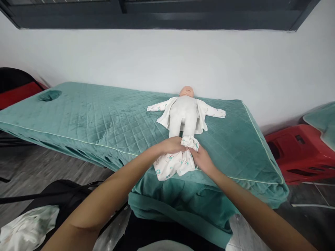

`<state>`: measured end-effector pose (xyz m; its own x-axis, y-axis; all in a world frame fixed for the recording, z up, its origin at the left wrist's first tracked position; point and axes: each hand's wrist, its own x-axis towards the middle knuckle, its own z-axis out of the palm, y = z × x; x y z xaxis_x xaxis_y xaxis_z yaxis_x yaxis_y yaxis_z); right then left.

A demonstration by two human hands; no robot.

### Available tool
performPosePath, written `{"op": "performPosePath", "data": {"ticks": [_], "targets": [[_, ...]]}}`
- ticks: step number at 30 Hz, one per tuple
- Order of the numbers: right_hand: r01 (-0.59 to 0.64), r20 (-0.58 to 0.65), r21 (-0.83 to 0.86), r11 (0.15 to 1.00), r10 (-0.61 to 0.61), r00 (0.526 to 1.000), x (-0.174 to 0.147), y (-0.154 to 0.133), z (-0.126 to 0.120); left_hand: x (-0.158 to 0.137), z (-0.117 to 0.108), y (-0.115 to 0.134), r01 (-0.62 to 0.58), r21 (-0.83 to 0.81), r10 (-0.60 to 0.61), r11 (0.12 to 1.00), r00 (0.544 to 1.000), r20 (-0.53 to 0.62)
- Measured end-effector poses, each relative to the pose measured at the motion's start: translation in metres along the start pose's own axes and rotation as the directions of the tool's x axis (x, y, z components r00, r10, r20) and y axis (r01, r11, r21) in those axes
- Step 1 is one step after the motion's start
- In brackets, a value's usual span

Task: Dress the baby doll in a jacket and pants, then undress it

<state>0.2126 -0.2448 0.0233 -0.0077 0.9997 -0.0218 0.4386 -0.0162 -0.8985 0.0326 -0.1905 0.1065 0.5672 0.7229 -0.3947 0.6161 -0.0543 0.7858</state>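
A baby doll (184, 108) lies on its back on the green quilted bed, head toward the wall and legs toward me. An open white printed baby top (216, 112) is on its arms, spread out to both sides. At the doll's feet, both my hands hold white baby pants (171, 165) with a small coloured print, bunched around the lower legs. My left hand (173, 144) is closed on the cloth at the left. My right hand (201, 158) grips the gathered cloth at the right. The doll's feet are hidden by the cloth and my hands.
The green bed (104, 115) stands against a white wall, with a face hole at its far left. A red plastic stool (300, 150) stands at the right. White cloth (31, 226) lies on a black chair at the lower left.
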Motion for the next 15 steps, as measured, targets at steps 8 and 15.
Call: {"op": "performPosePath", "data": {"ticks": [8, 15], "targets": [[0.144, -0.172, 0.179, 0.973, -0.114, 0.979, 0.001, 0.018, -0.004, -0.005, -0.013, -0.007, 0.015, -0.427, 0.079, 0.904, 0.976, 0.202], [0.221, -0.306, 0.219, 0.95, -0.148, 0.94, 0.018, 0.026, -0.009, 0.01, -0.032, -0.02, 0.036, -0.557, 0.15, 0.83, 0.947, 0.285]]}}
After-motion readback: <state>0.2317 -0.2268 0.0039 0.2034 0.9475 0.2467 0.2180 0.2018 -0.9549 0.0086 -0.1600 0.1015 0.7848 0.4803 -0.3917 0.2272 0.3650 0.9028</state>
